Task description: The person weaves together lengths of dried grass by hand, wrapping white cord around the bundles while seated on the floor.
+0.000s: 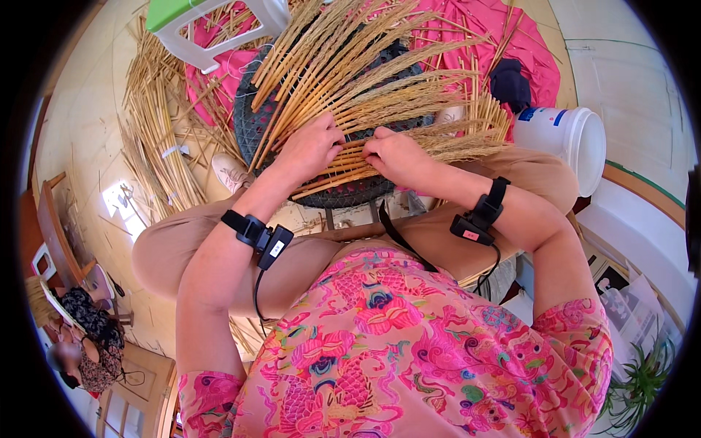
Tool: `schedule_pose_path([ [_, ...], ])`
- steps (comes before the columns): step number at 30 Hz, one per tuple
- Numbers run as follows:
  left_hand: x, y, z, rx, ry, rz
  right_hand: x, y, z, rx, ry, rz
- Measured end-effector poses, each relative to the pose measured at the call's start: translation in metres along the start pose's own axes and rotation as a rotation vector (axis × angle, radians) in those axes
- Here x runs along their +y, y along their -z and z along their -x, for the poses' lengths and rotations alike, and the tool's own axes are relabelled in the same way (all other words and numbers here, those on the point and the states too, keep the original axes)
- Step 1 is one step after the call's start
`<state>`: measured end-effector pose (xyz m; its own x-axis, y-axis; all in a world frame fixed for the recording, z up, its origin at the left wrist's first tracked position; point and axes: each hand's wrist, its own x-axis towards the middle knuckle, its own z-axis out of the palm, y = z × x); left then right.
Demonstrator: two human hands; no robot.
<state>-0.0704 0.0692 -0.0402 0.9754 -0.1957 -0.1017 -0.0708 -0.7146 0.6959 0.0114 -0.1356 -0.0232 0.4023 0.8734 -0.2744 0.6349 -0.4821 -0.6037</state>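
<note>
A fan of dry, golden stalks (pixel 292 106) with feathery seed heads (pixel 394 80) lies across a round, dark netted support (pixel 252 80) before my knees. My left hand (pixel 312 148) rests over the stalks with its fingers curled into a pinch. Close to its right, my right hand (pixel 396 155) is curled too, thumb and fingertips pressed together over the lower stalks. A narrow gap separates the two hands, with stalks showing in it. What either pinch holds is too small to make out. Each forearm wears a black strapped device (pixel 264 238).
Loose stalks (pixel 157 139) lie heaped on the floor at the left. A green-topped white stool (pixel 208 29) stands at the far left on pink cloth (pixel 529 47). A white bucket (pixel 573 142) lies tipped at the right. Another person (pixel 95 343) sits at the lower left.
</note>
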Motion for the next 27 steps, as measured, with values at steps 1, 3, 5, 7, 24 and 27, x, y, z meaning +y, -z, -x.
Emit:
schedule_pose_path([
  [1, 0.000, 0.000, 0.000, 0.004, -0.002, -0.002, -0.001, -0.001, 0.001, 0.007, -0.002, -0.011],
  [3, 0.001, 0.000, 0.000, 0.008, -0.011, -0.017, -0.002, -0.004, 0.002, 0.019, -0.006, -0.032],
  [5, 0.002, 0.000, 0.000, 0.019, -0.013, -0.033, -0.004, -0.003, -0.002, -0.040, -0.077, -0.072],
  [7, 0.002, -0.003, 0.001, 0.037, -0.008, -0.050, -0.002, -0.004, -0.006, -0.071, -0.075, -0.089],
  [24, 0.041, 0.017, 0.050, -0.179, 0.188, -0.267, -0.007, 0.008, 0.002, -0.177, 0.074, 0.054],
  [27, 0.030, -0.007, 0.064, -0.064, 0.132, -0.479, -0.006, -0.003, 0.005, -0.088, 0.151, 0.163],
])
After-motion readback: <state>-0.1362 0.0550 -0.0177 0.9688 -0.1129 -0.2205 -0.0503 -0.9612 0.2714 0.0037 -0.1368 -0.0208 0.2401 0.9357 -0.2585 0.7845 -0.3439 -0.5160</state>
